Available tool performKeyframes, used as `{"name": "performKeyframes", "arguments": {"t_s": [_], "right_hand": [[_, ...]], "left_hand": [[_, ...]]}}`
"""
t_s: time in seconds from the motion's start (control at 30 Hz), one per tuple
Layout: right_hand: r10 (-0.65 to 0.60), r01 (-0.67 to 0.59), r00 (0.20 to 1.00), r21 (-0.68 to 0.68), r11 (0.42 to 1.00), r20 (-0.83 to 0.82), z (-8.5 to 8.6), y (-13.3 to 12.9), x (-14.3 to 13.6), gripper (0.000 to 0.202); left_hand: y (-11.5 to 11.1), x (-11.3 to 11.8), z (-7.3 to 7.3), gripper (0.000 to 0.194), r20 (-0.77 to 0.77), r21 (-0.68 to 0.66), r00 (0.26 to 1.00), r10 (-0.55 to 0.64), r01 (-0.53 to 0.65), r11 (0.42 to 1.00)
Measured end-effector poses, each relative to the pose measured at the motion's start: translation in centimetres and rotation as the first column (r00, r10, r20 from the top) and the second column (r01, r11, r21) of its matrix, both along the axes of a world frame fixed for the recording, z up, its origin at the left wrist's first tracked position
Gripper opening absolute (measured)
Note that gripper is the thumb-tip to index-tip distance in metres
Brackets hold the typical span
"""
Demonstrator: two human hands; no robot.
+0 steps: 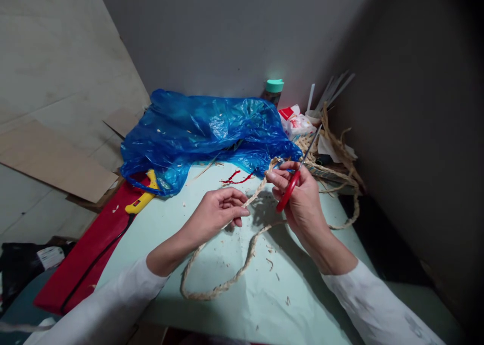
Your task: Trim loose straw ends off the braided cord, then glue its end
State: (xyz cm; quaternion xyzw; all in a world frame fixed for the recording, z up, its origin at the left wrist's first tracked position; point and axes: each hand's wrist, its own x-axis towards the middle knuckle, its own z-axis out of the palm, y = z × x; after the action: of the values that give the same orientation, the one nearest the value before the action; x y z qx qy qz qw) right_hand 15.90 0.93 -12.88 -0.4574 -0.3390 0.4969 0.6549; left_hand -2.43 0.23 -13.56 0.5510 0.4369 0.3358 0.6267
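Bare hands working a braided cord above a pale green tabletop (pixel 227 315). The left hand (pixel 217 211) has its fingers curled, thumb and forefinger closed on the braided cord (pixel 256 194). The right hand (pixel 300 199) has its fingers partly bent, the thumb and fingertips at the upper end of the cord; red-handled scissors (pixel 290 190) are held in the same hand, blades directed up and away. From the hands the cord hangs to the tabletop, where it forms a loop between the forearms. Beyond the hands lies a crumpled blue plastic bag (pixel 212 128), with short red strands (pixel 237 178) just in front of it. A yellow-handled tool (pixel 141 200) lies at the left edge; a teal-lidded jar (pixel 274 89) stands behind the bag. Small fibre scraps are scattered on the tabletop.
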Motion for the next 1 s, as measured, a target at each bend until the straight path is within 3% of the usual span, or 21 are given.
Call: {"name": "performKeyframes", "arguments": {"t_s": [0.27, 0.37, 0.47, 0.57, 0.67, 0.73, 0.83, 1.0], "right_hand": [[-0.065, 0.065, 0.997, 0.001, 0.998, 0.045, 0.3, 0.2, 0.3, 0.041], [-0.046, 0.046, 0.995, 0.006, 0.999, 0.094, 0.1, 0.3, 0.3, 0.04], [0.038, -0.043, 0.965, 0.014, 0.999, 0.258, -0.2, 0.2, 0.4, 0.037], [0.158, -0.179, 0.833, -0.013, 0.984, 0.529, -0.4, -0.2, 0.4, 0.033], [0.256, -0.333, 0.613, -0.049, 0.941, 0.748, -0.7, -0.6, 0.3, 0.03], [0.269, -0.412, 0.46, -0.065, 0.909, 0.846, -0.8, -0.9, 0.0, 0.031], [0.263, -0.432, 0.264, -0.13, 0.893, 0.928, -1.0, -1.1, -0.3, 0.032], [0.258, -0.401, 0.128, -0.188, 0.897, 0.958, -1.1, -1.2, -0.2, 0.032]], "left_hand": [[-0.2, -0.5, 0.7, 0.018, 0.017, -0.076, 0.998, -0.065, 0.066, 0.995], [-0.1, -0.8, 1.1, 0.016, 0.086, -0.106, 0.996, -0.02, 0.029, 0.994], [-0.2, -0.9, 1.2, 0.017, 0.135, -0.104, 0.988, 0.07, -0.056, 0.993], [-0.3, -0.8, 1.2, 0.018, 0.152, -0.066, 0.975, 0.162, -0.154, 0.986], [-0.2, -0.8, 1.2, 0.016, 0.17, -0.014, 0.962, 0.216, -0.216, 0.976], [-0.2, -0.9, 1.3, 0.014, 0.191, 0.019, 0.956, 0.221, -0.229, 0.973], [-0.3, -1.1, 1.3, 0.009, 0.247, 0.025, 0.944, 0.217, -0.23, 0.973], [-0.4, -1.2, 1.4, 0.011, 0.303, 0.006, 0.923, 0.236, -0.249, 0.968]]}}
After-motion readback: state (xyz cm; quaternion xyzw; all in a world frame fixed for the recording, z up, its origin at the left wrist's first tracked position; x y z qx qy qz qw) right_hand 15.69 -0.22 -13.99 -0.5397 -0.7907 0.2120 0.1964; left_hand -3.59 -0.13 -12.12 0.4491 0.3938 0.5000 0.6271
